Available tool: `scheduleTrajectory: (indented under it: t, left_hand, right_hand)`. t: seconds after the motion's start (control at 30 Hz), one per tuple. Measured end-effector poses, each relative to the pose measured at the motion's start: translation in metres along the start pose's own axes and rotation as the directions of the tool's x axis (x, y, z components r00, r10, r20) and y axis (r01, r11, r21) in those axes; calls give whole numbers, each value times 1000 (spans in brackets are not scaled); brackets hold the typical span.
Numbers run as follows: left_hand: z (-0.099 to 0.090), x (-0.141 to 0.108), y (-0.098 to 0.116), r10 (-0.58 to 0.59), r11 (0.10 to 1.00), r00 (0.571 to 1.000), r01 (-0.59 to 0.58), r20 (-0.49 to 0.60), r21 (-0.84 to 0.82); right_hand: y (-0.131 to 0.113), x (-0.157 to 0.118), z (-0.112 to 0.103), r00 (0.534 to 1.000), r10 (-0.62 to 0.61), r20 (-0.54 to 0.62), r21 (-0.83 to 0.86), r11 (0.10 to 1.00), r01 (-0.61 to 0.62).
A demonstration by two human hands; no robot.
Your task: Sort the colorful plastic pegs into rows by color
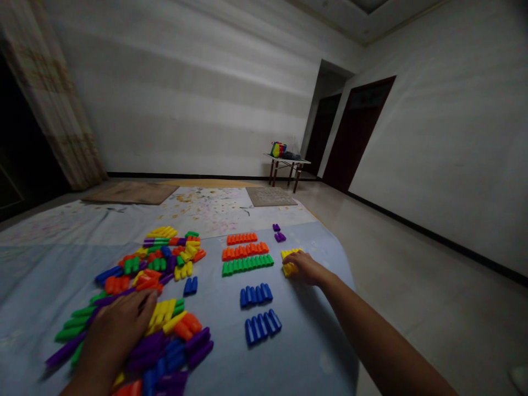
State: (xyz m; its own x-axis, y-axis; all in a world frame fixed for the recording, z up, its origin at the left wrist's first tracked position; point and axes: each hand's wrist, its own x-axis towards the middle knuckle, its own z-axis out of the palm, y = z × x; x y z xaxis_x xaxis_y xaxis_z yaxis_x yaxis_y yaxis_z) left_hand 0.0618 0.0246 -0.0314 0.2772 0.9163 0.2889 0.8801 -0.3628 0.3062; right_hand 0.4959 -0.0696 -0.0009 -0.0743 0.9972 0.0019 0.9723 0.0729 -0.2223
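Note:
At the right of the cloth-covered table, my right hand [304, 267] is closed with its fingertips on a yellow plastic block [290, 269] made of joined bullet-shaped tubes. Another strip of yellow tubes [291, 253] lies just beyond it. My left hand [124, 316] rests low over a mixed heap of such blocks, back upward, fingers loosely apart; their tips are partly hidden. Beside that hand are yellow tubes [161, 314], purple blocks [146, 349] and green ones [76, 322].
Mid-table stand orange rows [245, 251], a green row [247, 265] and two blue rows [256, 295]. Small purple blocks [280, 237] lie farther right. Brown mats [132, 192] lie at the far side. The table edge curves near my right arm; a small side table [286, 159] stands beyond.

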Motion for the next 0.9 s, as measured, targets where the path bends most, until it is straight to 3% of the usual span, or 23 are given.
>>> scheduleTrajectory:
  t: [0.13,0.37,0.47,0.6,0.7,0.9]
  left_hand:
    - [-3,-1,3,14,997,1000,-14,1,82]
    - [-10,-4,15,-12,995,1000,14,-22,103]
    - [-11,-5,19,-13,994,999,16,-35,104]
    - [-12,-6,19,-16,997,998,21,-59,80]
    - [-12,-7,19,-13,996,999,17,-43,83]
    - [-10,-8,17,-7,996,999,11,-47,90]
  right_hand:
    - [-8,-1,0,997,-40,-71,33,999,42]
    - [-8,-3,4,997,-60,-44,25,998,61]
    - [-22,0,-3,994,-82,-68,39,996,84]
    - [-73,17,-8,973,-186,-133,129,971,203]
    - [-121,42,2,947,-284,-151,194,931,310]
    - [-195,93,39,899,-438,-17,120,891,437]
